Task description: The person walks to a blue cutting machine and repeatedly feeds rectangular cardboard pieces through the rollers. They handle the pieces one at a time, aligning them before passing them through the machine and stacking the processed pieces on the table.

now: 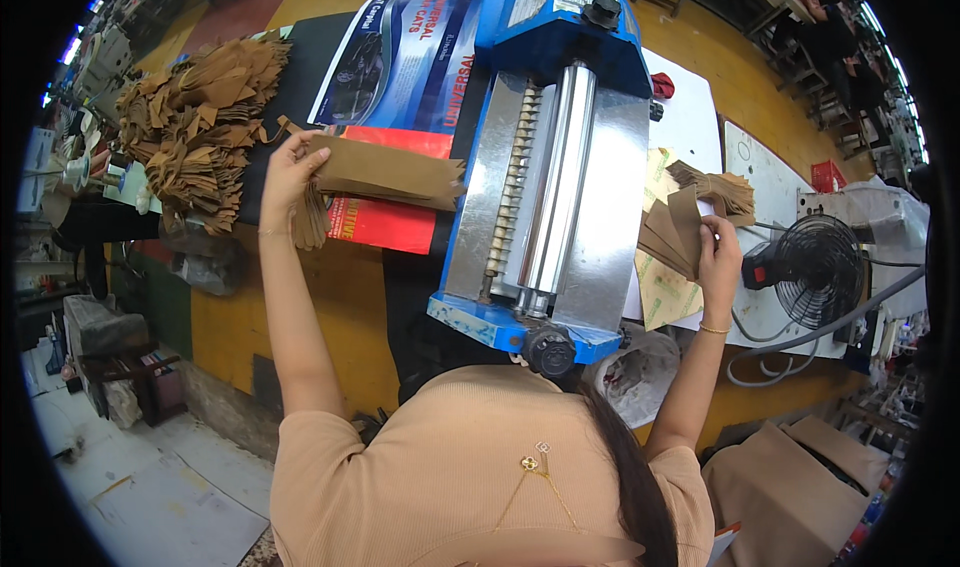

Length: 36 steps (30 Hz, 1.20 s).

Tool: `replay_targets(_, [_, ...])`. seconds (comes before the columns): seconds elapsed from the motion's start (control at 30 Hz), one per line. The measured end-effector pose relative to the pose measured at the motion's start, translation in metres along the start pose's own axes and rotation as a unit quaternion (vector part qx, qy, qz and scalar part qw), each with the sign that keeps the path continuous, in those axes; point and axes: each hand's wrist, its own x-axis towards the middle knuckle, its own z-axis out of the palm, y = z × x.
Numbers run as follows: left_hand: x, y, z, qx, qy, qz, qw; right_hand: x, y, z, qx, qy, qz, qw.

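Note:
A blue roller machine (pixel 575 27) stands in front of me, its shiny metal roller (pixel 562 187) running away from me beside a row of small rings. On its left, my left hand (pixel 288 185) is closed on a stack of brown leather-like strips (pixel 390 170), thumb on top. The strips' far ends reach the machine's left edge. To the right of the machine, my right hand (pixel 720 259) pinches several brown pieces (pixel 676 229) fanned over a patterned yellowish sheet. Whether the pieces are leather or cloth, I cannot tell.
A large heap of brown strips (pixel 205 117) lies at the far left. Blue and red printed sheets (pixel 430 52) cover the table beside the machine. At the right are another brown bundle (pixel 725 193), a black fan (pixel 820 267), cables and a plastic bag (pixel 640 372).

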Motion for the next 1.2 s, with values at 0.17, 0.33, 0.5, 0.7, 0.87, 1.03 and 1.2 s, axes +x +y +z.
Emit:
replay_targets(0.17, [0.025, -0.062, -0.011, 0.094, 0.031, -0.064, 0.993, 0.011, -0.033, -0.026, 0.112, -0.05, 0.052, 0.991])
replay_targets(0.33, [0.024, -0.054, -0.011, 0.305, 0.065, -0.038, 0.949, 0.017, -0.068, -0.063, 0.275, -0.143, 0.003, 0.951])
replay_targets(0.5, [0.008, -0.031, 0.004, 0.481, 0.17, 0.088, 0.856, 0.036, -0.067, -0.034, 0.287, -0.237, 0.015, 0.928])
replay_targets(0.7, [-0.007, 0.009, 0.053, 0.22, 0.043, 0.102, 0.969, 0.055, -0.059, 0.015, 0.145, -0.291, 0.034, 0.945])
replay_targets(0.87, [-0.035, 0.034, 0.135, -0.023, -0.189, -0.019, 0.982, 0.066, -0.089, 0.028, 0.18, -0.327, -0.014, 0.927])
replay_targets(1.03, [-0.041, 0.046, 0.185, 0.032, -0.241, -0.025, 0.97, 0.065, -0.095, 0.03, 0.174, -0.323, -0.016, 0.93])
replay_targets(1.2, [-0.036, 0.045, 0.204, 0.089, -0.22, 0.01, 0.971, 0.058, -0.057, 0.02, 0.179, -0.296, 0.03, 0.938])
